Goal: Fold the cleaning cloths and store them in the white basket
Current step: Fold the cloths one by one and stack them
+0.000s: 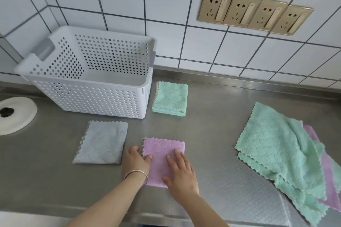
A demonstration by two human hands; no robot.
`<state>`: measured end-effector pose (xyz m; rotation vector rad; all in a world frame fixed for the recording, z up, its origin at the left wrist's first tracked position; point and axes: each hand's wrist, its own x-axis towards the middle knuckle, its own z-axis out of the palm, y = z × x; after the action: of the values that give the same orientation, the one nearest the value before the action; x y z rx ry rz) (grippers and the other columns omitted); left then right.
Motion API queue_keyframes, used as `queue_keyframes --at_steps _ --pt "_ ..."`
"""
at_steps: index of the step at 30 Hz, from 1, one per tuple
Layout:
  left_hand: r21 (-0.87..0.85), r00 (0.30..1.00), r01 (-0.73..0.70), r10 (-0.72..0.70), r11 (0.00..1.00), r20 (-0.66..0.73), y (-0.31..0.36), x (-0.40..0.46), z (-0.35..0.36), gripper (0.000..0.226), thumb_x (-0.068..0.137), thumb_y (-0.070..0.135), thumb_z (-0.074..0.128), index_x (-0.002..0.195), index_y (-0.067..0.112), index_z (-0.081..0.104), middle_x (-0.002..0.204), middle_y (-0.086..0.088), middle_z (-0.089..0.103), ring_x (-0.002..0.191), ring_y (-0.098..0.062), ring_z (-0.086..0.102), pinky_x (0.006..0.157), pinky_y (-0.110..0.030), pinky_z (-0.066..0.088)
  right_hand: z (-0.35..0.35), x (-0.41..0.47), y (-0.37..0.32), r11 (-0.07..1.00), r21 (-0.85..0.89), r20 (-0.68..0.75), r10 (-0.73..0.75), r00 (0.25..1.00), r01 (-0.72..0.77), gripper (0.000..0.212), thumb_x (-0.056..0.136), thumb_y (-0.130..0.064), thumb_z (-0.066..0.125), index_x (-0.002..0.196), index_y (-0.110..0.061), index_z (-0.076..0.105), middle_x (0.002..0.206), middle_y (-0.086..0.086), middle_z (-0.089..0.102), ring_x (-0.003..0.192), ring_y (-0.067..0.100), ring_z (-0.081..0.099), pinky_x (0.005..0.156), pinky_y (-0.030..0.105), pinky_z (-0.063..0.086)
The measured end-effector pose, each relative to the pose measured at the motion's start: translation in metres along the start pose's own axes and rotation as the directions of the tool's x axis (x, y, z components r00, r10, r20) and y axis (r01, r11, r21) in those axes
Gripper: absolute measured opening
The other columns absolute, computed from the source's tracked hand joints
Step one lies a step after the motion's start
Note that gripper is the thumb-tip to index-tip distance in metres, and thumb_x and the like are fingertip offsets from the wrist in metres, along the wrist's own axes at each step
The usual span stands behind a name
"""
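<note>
1. Two hands rest on a folded purple cloth (162, 160) lying on the steel counter (212, 134): the left hand (136, 160) holds its left edge, thumb on top; the right hand (181, 173) presses flat, fingers spread.
2. Grey folded cloth (102, 143) lies just left of the purple one; a green folded cloth (170, 98) sits beside the white basket (88, 90), which stands against the tiled wall.
3. Unfolded green and purple cloths (282, 155) lie heaped at the right.
4. Left wrist carries a bangle (136, 173).
5. Four sockets (255, 13) line the wall.
</note>
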<state>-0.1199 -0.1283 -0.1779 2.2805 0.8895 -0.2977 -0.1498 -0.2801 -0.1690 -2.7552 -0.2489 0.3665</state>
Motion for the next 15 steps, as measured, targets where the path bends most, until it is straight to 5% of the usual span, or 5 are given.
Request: queue_keyframes --at_steps 2,6,11,15 --pt "0.069 1.0 -0.004 0.005 0.998 -0.028 -0.002 -0.004 0.001 0.048 0.077 0.037 0.068 0.111 0.006 0.055 0.119 -0.015 0.048 0.108 -0.033 0.053 0.089 -0.038 0.046 -0.004 0.001 -0.002 0.968 0.229 -0.02 0.106 0.994 -0.098 0.062 0.075 -0.018 0.057 0.136 -0.023 0.043 0.141 0.0 0.037 0.123 0.022 0.041 0.101 0.028 0.039" --pt "0.202 1.0 -0.025 0.028 0.979 -0.011 -0.003 -0.004 0.001 0.044 0.083 0.045 0.058 0.108 0.009 0.061 0.12 -0.01 0.047 0.109 -0.029 0.051 0.089 -0.037 0.047 -0.013 0.008 -0.004 0.629 0.617 0.148 0.498 0.855 -0.473 0.049 0.079 -0.01 0.059 0.126 -0.014 0.045 0.114 0.003 0.053 0.095 0.02 0.052 0.078 0.026 0.04" --pt "0.042 0.998 -0.037 0.034 0.998 0.062 -0.004 -0.004 -0.015 0.024 0.088 0.037 0.05 0.099 0.017 0.053 0.104 -0.01 0.064 0.095 -0.033 0.061 0.078 -0.034 0.049 -0.02 0.016 -0.008 0.51 0.628 0.372 0.466 0.803 -0.587 0.01 0.083 -0.021 0.06 0.085 -0.011 0.06 0.083 0.004 0.062 0.077 0.019 0.056 0.062 0.025 0.043" --pt "-0.176 0.996 -0.079 0.071 0.981 -0.048 -0.014 -0.002 -0.058 0.023 0.084 0.036 0.059 0.086 0.019 0.043 0.08 -0.004 0.058 0.081 -0.031 0.057 0.074 -0.035 0.047 -0.031 0.028 -0.037 0.461 0.724 0.363 0.378 0.852 -0.513 0.01 0.085 -0.017 0.059 0.084 -0.008 0.059 0.085 0.007 0.061 0.077 0.022 0.056 0.066 0.031 0.045"
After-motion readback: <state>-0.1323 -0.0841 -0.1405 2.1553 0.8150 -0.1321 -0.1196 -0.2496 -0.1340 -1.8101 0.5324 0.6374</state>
